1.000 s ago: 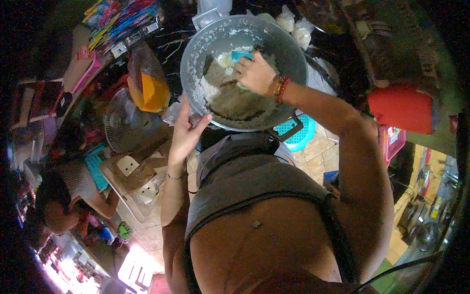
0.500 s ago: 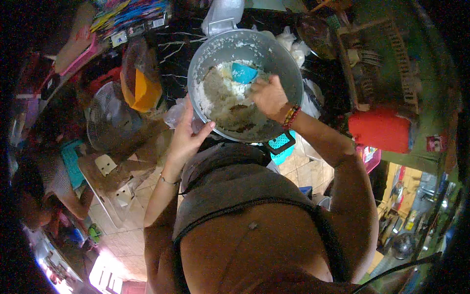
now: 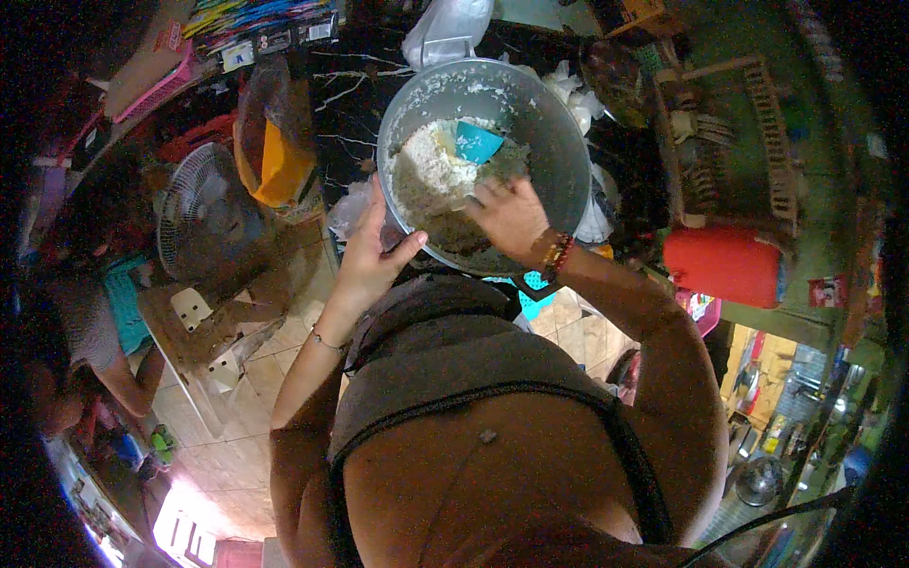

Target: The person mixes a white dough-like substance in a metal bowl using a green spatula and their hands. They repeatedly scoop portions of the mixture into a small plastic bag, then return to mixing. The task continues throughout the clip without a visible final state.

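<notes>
A large grey metal bowl sits in front of me, tilted a little toward me. It holds a pale, crumbly dough-like mass and a small blue scoop lying on top. My left hand grips the bowl's near-left rim, thumb over the edge. My right hand, with beaded bracelets at the wrist, is inside the bowl, fingers pressed into the mass at its near side.
An electric fan stands at the left beside an orange bag. A red container is at the right under a wooden rack. Another person sits at the far left. The floor is tiled.
My right hand has slid from the far side of the bowl to its near side, uncovering the blue scoop. My left hand stays on the rim. The view shifted.
</notes>
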Available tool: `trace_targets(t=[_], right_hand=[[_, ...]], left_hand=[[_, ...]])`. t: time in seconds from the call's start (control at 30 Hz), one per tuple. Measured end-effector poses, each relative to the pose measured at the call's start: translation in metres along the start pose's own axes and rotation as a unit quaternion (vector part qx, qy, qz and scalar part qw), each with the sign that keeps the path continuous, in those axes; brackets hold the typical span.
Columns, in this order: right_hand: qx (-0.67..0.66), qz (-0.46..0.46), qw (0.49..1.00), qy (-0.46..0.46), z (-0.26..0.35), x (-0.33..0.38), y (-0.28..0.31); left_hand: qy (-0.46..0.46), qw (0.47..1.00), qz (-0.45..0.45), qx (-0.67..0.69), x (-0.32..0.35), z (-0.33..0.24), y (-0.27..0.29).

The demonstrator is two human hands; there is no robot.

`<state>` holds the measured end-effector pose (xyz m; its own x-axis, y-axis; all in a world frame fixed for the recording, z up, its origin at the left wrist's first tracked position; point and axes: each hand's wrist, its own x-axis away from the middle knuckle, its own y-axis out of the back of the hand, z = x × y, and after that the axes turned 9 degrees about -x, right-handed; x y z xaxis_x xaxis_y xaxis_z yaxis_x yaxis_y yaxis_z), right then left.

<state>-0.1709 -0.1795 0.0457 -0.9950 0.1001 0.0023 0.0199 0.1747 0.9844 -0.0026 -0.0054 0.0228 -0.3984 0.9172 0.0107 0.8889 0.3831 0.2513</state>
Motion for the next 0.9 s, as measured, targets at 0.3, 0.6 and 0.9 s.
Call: trace_targets(t=[0.3, 0.6, 0.9], right_hand=[[0.005, 0.109, 0.992, -0.059, -0.027, 0.010, -0.017], [0.024, 0.178, 0.976, -0.127, -0.033, -0.005, -0.019], [-0.068, 0.267, 0.958, -0.084, -0.018, -0.017, 0.010]], left_hand=[[-0.034, 0.999, -0.009, 0.000, -0.005, 0.003, -0.003], [-0.048, 0.996, -0.013, -0.071, 0.000, -0.001, 0.000], [-0.043, 0.997, -0.016, -0.063, 0.001, -0.001, 0.003]])
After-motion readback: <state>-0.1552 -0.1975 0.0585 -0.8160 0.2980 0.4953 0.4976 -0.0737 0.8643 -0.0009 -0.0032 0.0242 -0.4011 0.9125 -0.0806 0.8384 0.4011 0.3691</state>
